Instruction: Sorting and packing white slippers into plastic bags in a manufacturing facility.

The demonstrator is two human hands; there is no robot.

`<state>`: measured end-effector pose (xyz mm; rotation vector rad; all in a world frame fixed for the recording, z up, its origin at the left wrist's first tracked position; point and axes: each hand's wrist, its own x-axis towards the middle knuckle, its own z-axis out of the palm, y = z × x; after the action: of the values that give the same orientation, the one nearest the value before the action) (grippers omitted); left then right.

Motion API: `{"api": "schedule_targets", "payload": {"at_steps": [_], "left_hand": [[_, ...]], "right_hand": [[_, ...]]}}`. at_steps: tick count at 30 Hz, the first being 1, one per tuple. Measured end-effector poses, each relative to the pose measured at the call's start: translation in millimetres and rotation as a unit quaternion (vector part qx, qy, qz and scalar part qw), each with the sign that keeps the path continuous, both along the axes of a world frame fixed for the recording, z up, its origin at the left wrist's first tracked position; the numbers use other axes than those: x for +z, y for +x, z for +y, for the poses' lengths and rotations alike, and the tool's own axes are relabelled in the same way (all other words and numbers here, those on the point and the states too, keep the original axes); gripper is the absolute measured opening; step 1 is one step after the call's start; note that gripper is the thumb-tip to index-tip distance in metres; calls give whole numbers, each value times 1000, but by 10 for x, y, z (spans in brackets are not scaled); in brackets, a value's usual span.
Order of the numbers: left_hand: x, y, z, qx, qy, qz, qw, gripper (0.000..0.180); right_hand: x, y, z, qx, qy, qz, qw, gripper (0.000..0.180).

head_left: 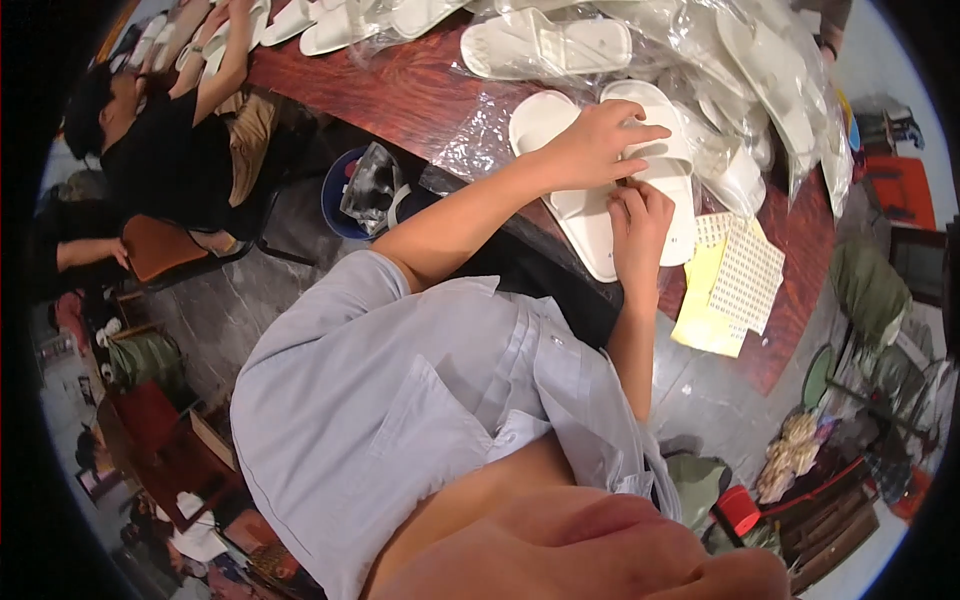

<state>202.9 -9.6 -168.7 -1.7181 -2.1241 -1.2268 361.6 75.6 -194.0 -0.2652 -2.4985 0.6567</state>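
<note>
A pair of white open-toe slippers lies side by side on a reddish-brown table (400, 78): one slipper (592, 240) on the left, the other slipper (680, 225) on the right. My left hand (598, 145) reaches across their straps with its fingers apart. Just nearer to me, my right hand (642, 215) is at the gap between the two slippers, fingers bent and drawn together. Whatever is at its fingertips is hidden. Beside the right slipper are sheets of small labels, a white sheet (750, 272) overlapping a yellow sheet (702, 312).
A clear plastic bag (478, 135) lies left of the pair. Bagged white slippers (545, 45) and a heap of more (770, 75) fill the far side. A blue bucket (335, 205) stands below the table's left edge. A person in black (150, 150) sits at the far left.
</note>
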Motion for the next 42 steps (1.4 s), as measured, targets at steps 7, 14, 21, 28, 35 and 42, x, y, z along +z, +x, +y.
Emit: {"api": "schedule_targets", "payload": {"at_steps": [7, 14, 21, 28, 35, 42], "left_hand": [[-78, -334, -655, 124, 72, 3, 990, 32], [-508, -504, -971, 210, -2, 5, 978, 27], [-476, -460, -897, 224, -25, 47, 973, 34], [-433, -445, -894, 223, -43, 25, 974, 41], [-399, -491, -947, 188, -10, -11, 982, 42], [-393, -516, -948, 152, 33, -96, 983, 42]], "right_hand": [[-8, 51, 27, 11, -21, -5, 1000, 18], [325, 5, -112, 8, -5, -73, 997, 28], [266, -338, -135, 13, 46, -73, 996, 33], [112, -420, -216, 10, -52, -5, 999, 17], [93, -339, -234, -8, -92, 90, 992, 13], [3, -308, -212, -45, -98, 148, 983, 15]]}}
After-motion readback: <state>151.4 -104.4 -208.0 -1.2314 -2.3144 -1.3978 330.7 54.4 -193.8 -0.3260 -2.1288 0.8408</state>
